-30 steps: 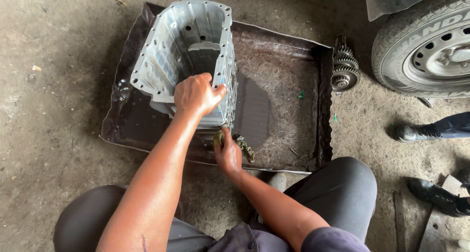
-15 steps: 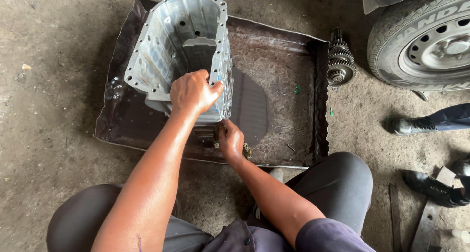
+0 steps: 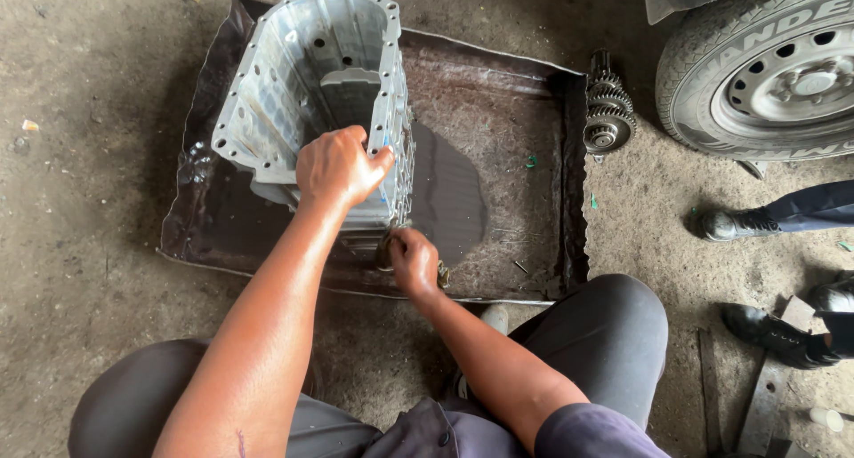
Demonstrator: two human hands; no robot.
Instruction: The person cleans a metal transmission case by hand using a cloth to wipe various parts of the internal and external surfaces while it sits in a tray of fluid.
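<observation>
Left hand (image 3: pixel 338 166) clamps the housing (image 3: pixel 311 93) rim; right hand (image 3: pixel 411 261) closed on something small at the tray (image 3: pixel 498 93) near edge, probably scrubbing its base

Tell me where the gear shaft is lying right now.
In the head view the gear shaft lies on the dirt floor at upper right, just outside the right edge of the metal tray and left of the car tyre.

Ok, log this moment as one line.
left hand: gripping housing rim | right hand: at housing base, holding small part | housing: upright in tray | gear shaft: beside tray
</observation>
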